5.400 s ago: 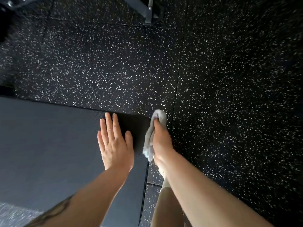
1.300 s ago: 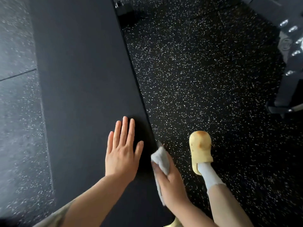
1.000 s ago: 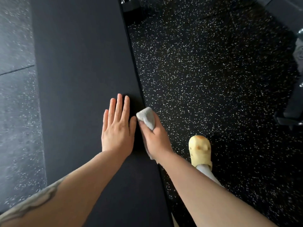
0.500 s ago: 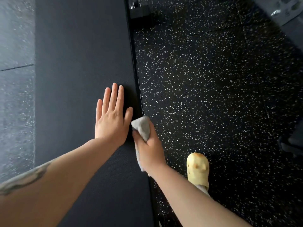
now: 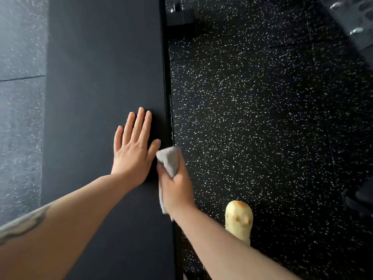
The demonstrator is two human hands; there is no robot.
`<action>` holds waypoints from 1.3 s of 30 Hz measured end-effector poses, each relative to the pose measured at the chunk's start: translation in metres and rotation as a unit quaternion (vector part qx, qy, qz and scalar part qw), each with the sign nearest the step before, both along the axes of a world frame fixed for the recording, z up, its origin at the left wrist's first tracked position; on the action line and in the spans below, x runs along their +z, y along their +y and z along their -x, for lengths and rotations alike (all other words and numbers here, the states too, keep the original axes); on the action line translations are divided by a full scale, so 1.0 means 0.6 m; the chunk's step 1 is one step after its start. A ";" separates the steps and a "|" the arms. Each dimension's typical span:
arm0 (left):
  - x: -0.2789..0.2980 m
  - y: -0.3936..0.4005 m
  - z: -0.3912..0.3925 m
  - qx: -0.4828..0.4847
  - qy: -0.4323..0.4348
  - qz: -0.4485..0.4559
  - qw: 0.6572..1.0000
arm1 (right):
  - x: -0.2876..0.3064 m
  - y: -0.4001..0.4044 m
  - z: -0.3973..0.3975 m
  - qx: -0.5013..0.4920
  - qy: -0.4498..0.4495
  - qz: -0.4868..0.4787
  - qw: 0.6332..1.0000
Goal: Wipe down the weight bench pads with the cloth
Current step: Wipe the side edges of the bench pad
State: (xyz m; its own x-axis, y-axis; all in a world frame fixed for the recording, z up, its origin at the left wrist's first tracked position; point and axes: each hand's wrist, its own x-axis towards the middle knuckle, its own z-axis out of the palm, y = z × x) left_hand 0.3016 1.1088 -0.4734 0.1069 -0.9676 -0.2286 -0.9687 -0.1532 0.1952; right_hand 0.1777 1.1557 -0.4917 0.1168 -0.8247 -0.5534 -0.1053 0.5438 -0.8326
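Note:
A long black bench pad (image 5: 101, 77) runs from the top of the view down to the bottom. My left hand (image 5: 134, 150) lies flat on its top, fingers straight, close to the pad's right edge. My right hand (image 5: 176, 184) grips a grey cloth (image 5: 168, 161) and holds it against the pad's right side edge, just beside my left thumb. Part of the cloth hangs below my right palm.
Black speckled rubber floor (image 5: 262, 118) spreads to the right of the bench. My foot in a yellow clog (image 5: 239, 221) stands on it near the bench. A black bench foot (image 5: 179, 16) shows at the top; dark equipment (image 5: 357, 27) sits at top right.
Since 5.4 s ago the view turned from the pad's end to its long right side. Over the last second both hands and the cloth stay side by side at that edge.

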 end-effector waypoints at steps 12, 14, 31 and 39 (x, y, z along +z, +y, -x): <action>-0.002 0.001 0.002 0.013 -0.005 -0.006 1.000 | 0.008 0.022 0.014 0.044 -0.010 -0.046 0.998; -0.001 -0.001 0.002 0.013 -0.005 -0.003 1.000 | 0.007 -0.043 0.001 0.033 0.009 -0.022 0.999; 0.002 -0.017 0.004 0.014 -0.003 0.023 1.000 | -0.001 -0.137 -0.004 0.069 -0.032 -0.001 0.997; 0.003 -0.141 -0.033 -0.034 -0.023 0.012 0.999 | 0.019 -0.043 -0.022 -0.029 0.023 0.026 0.999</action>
State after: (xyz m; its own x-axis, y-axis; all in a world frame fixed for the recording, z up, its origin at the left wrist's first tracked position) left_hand 0.3212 1.0243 -0.4715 0.0511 -0.9781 -0.2016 -0.9846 -0.0831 0.1535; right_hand 0.1908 1.1301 -0.4802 0.0440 -0.8575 -0.5126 -0.1143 0.5054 -0.8553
